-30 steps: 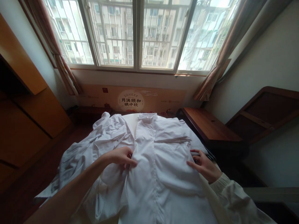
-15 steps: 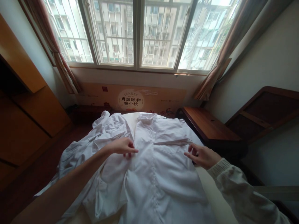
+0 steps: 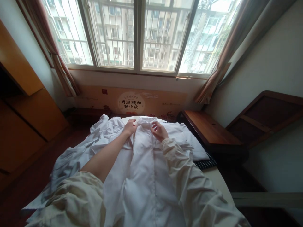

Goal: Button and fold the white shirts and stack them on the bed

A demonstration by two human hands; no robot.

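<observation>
At the table's far edge, the white shirt [image 3: 144, 170] is spread front up. Its collar [image 3: 145, 120] has been reached from mid-chest: the left hand [image 3: 130, 126] pinches the left side, the right hand [image 3: 159, 130] the right, suggesting collar straightening

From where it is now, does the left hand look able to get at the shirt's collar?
Probably yes. The left hand already lies at the near left end of the collar of the white shirt, with nothing between them. The right hand is at the other end, out of the way.
</observation>
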